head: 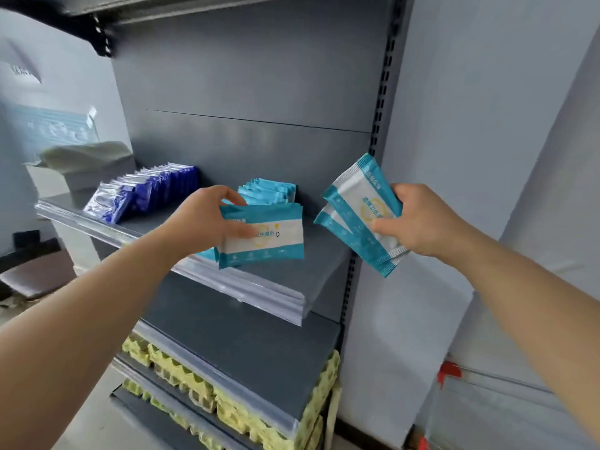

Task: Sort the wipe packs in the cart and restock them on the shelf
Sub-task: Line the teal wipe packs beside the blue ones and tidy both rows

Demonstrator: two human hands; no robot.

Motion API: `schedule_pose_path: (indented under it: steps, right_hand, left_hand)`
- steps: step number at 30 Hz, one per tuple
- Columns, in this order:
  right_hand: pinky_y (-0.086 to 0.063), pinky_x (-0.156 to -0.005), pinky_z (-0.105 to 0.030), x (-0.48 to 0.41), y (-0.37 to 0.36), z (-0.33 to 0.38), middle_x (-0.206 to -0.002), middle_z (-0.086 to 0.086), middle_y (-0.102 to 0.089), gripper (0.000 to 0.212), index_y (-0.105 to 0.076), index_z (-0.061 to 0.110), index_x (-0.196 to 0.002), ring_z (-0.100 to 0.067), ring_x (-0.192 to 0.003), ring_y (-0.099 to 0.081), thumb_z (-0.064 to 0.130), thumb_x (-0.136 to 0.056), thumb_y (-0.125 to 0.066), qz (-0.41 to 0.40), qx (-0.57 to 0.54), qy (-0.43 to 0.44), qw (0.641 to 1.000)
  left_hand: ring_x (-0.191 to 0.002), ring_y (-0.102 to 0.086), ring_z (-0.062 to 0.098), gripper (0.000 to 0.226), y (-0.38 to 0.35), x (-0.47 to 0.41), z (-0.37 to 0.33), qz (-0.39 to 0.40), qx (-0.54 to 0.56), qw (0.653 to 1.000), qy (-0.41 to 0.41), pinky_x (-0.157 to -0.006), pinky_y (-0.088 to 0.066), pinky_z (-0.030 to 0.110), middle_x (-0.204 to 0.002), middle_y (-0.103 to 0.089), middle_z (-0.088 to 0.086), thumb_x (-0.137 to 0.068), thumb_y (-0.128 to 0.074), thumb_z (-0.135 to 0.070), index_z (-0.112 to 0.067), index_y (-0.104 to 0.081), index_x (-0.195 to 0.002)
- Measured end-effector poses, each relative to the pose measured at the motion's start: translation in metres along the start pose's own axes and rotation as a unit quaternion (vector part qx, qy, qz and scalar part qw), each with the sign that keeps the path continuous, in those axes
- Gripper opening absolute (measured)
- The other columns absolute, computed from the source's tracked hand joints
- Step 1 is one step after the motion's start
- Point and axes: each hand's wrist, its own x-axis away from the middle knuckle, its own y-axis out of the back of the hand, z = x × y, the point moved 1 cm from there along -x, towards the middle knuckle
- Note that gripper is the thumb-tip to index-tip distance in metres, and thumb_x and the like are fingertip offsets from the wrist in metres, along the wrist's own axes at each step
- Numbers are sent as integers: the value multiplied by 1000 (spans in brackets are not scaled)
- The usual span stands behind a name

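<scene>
Restocking: left hand (pixel 207 219) gripped teal wipe packs (pixel 264 238) at the shelf (pixel 321 254), right hand (pixel 418 222) clutched two spare packs (pixel 360 209); next, probably stand them behind.

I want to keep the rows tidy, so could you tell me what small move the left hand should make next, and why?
Probably ease the left hand forward and stand its teal packs at the front of the teal row on the shelf: they match that row and are held right in front of it.
</scene>
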Motion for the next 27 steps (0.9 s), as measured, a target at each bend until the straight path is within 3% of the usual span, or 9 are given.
schedule_pose_path:
  steps: [3, 9, 11, 15, 19, 21, 23, 25, 27]
  right_hand:
    - [-54, -73, -27, -20, -36, 32, -97, 5, -68, 22, -63, 16, -104, -11, -87, -65, 11, -83, -68, 3, -6, -9, 1000]
    - [-56, -74, -29, -57, -85, 58, -95, 7, -68, 19, -63, 18, -99, -8, -85, -66, 10, -82, -70, 24, -15, -44, 999]
    - [-56, -72, -27, -71, -97, 58, -97, 6, -68, 22, -63, 17, -102, -8, -86, -66, 10, -82, -70, 34, -14, -55, 998]
    - [-54, -66, -22, -95, -111, 57, -95, 10, -68, 21, -63, 17, -101, -4, -83, -66, 11, -83, -72, 59, -12, -64, 996]
    - [-57, -64, -21, -113, -121, 50, -92, 10, -71, 21, -66, 19, -99, -6, -80, -70, 10, -81, -73, 96, -36, -72, 992]
    - [-55, -59, -17, -119, -126, 48, -90, 10, -73, 20, -66, 19, -96, -4, -77, -71, 9, -80, -74, 116, -51, -79, 989]
    - [-53, -55, -15, -124, -130, 46, -88, 9, -73, 20, -65, 18, -93, -3, -74, -71, 7, -79, -75, 127, -68, -86, 986]
    - [-53, -55, -15, -128, -135, 46, -88, 7, -74, 20, -65, 16, -93, -4, -74, -71, 7, -79, -75, 138, -87, -97, 982]
    - [-54, -56, -17, -131, -141, 49, -89, 6, -74, 21, -65, 16, -94, -6, -75, -72, 7, -78, -76, 147, -98, -107, 979]
  left_hand:
    - [-83, -65, 19, 47, 27, -28, 38, -5, 37, 999, 17, -78, -56, 37, -99, -67, 2, -64, -88, -23, -19, -65, -105]
    - [-74, -65, 8, 30, 37, -78, 93, 54, 85, 994, 35, -61, -51, 18, -87, -67, -9, -74, -81, -11, -24, -62, -92]
    - [-75, -68, 11, 24, 31, -92, 111, 103, 83, 990, 49, -65, -54, 21, -87, -71, -6, -74, -81, -12, -22, -64, -87]
    - [-90, -66, 18, 38, 22, -118, 134, 183, -27, 982, 37, -86, -50, 31, -97, -70, -4, -74, -82, -28, -17, -67, -107]
    - [-95, -64, 18, 45, 18, -132, 140, 230, -61, 971, 35, -86, -50, 31, -102, -65, -7, -78, -76, -37, -25, -60, -117]
    - [-94, -68, 22, 48, 16, -137, 146, 252, -17, 965, 69, -84, -57, 39, -104, -67, -3, -75, -79, -36, -27, -57, -117]
    - [-95, -68, 23, 55, 14, -143, 152, 256, -8, 964, 69, -85, -57, 41, -110, -65, -1, -70, -81, -38, -24, -58, -119]
    - [-97, -63, 19, 57, 12, -148, 153, 235, -35, 971, 28, -88, -52, 33, -112, -61, -4, -70, -82, -39, -25, -59, -120]
    - [-88, -61, 12, 50, 9, -154, 152, 194, -24, 981, -19, -79, -49, 24, -105, -60, -9, -69, -83, -37, -27, -60, -113]
